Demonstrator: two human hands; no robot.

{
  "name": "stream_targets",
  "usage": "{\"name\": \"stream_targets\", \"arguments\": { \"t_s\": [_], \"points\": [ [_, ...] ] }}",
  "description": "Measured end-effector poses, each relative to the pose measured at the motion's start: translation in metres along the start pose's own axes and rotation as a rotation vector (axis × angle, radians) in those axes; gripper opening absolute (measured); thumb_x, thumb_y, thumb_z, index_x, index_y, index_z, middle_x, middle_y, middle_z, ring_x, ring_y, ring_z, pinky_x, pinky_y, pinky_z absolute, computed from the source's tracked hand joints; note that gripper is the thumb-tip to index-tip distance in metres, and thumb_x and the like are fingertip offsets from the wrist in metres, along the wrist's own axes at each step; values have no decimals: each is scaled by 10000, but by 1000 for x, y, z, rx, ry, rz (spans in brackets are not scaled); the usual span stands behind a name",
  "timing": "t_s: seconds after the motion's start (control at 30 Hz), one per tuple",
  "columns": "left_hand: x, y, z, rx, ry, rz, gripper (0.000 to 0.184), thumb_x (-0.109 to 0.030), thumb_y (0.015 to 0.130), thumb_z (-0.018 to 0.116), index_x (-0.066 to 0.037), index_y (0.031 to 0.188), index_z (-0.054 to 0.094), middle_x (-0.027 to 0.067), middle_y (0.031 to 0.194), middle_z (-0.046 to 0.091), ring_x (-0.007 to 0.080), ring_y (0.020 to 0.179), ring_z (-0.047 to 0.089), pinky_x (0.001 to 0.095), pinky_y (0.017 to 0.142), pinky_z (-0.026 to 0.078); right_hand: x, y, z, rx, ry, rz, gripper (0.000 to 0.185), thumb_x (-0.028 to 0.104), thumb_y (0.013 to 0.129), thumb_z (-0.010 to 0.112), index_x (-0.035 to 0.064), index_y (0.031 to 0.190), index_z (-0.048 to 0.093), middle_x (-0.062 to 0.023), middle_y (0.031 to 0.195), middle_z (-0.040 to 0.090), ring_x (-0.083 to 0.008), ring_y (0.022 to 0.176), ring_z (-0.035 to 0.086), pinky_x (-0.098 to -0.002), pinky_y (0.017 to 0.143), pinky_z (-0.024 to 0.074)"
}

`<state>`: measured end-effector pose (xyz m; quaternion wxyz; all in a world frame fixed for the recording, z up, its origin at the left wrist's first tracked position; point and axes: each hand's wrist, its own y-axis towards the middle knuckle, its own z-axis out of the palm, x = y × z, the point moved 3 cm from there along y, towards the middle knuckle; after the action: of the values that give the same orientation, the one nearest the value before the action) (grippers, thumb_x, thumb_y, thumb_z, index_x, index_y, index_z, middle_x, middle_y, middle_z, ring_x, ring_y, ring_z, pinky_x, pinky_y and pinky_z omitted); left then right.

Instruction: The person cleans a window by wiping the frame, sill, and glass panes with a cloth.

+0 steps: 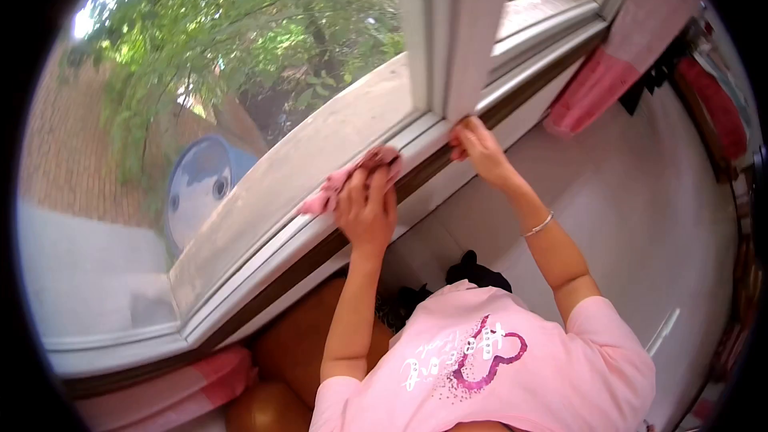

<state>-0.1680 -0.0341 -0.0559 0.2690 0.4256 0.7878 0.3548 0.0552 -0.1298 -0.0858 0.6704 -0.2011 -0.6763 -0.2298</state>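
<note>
My left hand (pixel 366 210) presses a crumpled pink cloth (pixel 330 192) onto the lower rail of the white window frame (pixel 292 238). Its fingers bend over the cloth, which has a darker, brownish patch at the upper end. To the right, my right hand (pixel 480 152) is at the foot of the upright window post (pixel 458 72). Those fingers are curled in against the frame's lower corner, and their tips are partly hidden. A thin bracelet (pixel 539 224) circles my right wrist.
A brown strip (pixel 424 172) runs along the sill below the frame. Pink curtains (pixel 588 92) hang at the right and lower left. Outside the glass are a pale ledge (pixel 352 120), a blue barrel (pixel 210 180) and trees. Black items (pixel 478 274) lie below my arms.
</note>
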Motion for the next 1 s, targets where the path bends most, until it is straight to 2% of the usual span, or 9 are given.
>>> {"name": "stream_targets", "arguments": {
  "t_s": [0.13, 0.23, 0.37, 0.43, 0.5, 0.57, 0.73, 0.9, 1.0],
  "points": [
    [-78, 38, 57, 79, -41, 114, 281, -210, 830, 698, -193, 1109, 683, 48, 1203, 618, 267, 996, 615, 400, 795, 502, -28, -36, -36, 293, -87, 94, 290, 239, 1036, 433, 17, 991, 614, -61, 872, 636, -160, 810, 614, -316, 778, 514],
    [-108, 52, 73, 93, -194, 67, 115, -188, 878, 667, -131, 977, 657, 109, 1033, 644, 317, 883, 604, 399, 770, 486, -65, -84, -81, 320, -133, 159, 302, 259, 1033, 450, 23, 1027, 637, -58, 913, 662, -160, 843, 632, -319, 798, 520],
    [-103, -14, 104, 881, -1165, -633, 236, -248, 989, 546, -27, 934, 609, 61, 757, 577, 174, 736, 569, 325, 689, 461, -134, -176, -166, -244, 136, 621, 246, 259, 1011, 494, 73, 1030, 654, -23, 893, 653, -110, 802, 617, -262, 754, 511],
    [-104, -46, 110, 932, -1027, -636, 280, -280, 1015, 511, -26, 937, 602, 23, 796, 558, 101, 763, 523, 286, 681, 445, -169, -232, -204, -508, 209, 749, 208, 250, 996, 511, 98, 987, 651, -9, 855, 642, -94, 742, 596, -258, 681, 503],
    [-119, -59, 113, 787, -1209, -1047, 264, -283, 1019, 510, -39, 989, 606, 12, 845, 578, 100, 788, 539, 272, 689, 452, -192, -273, -231, -649, 275, 786, 197, 249, 986, 521, 99, 966, 647, -11, 834, 640, -97, 720, 598, -265, 651, 503],
    [-129, -49, 113, 965, -1438, -1096, 297, -300, 997, 572, -44, 1143, 604, 20, 961, 592, 108, 872, 565, 270, 768, 477, -201, -298, -250, -783, 316, 806, 183, 240, 970, 532, 99, 934, 643, -14, 799, 635, -102, 685, 598, -269, 608, 500],
    [-182, -21, 146, 1139, -1326, -705, 413, -196, 893, 649, -49, 1251, 504, 50, 1080, 566, 143, 893, 573, 259, 736, 480, -205, -258, -249, -879, 388, 509, 203, 256, 998, 545, 81, 1013, 648, -54, 881, 667, -120, 793, 634, -278, 698, 528],
    [-203, -25, 214, 1492, -1180, -460, 554, -42, 762, 607, -31, 1290, 440, 82, 1127, 544, 173, 1020, 546, 306, 861, 476, -148, -236, -218, -658, -136, 360, 293, 310, 999, 493, 66, 1052, 647, -89, 977, 689, -221, 864, 651, -395, 763, 521],
    [-204, -49, 264, 1498, -1260, -212, 528, -18, 829, 580, -23, 1335, 429, 98, 1209, 538, 179, 1051, 546, 307, 915, 462, -173, -283, -183, -701, -365, 454, 315, 337, 980, 477, 88, 1057, 655, -119, 999, 697, -291, 878, 656, -436, 787, 509]
  ]
}}
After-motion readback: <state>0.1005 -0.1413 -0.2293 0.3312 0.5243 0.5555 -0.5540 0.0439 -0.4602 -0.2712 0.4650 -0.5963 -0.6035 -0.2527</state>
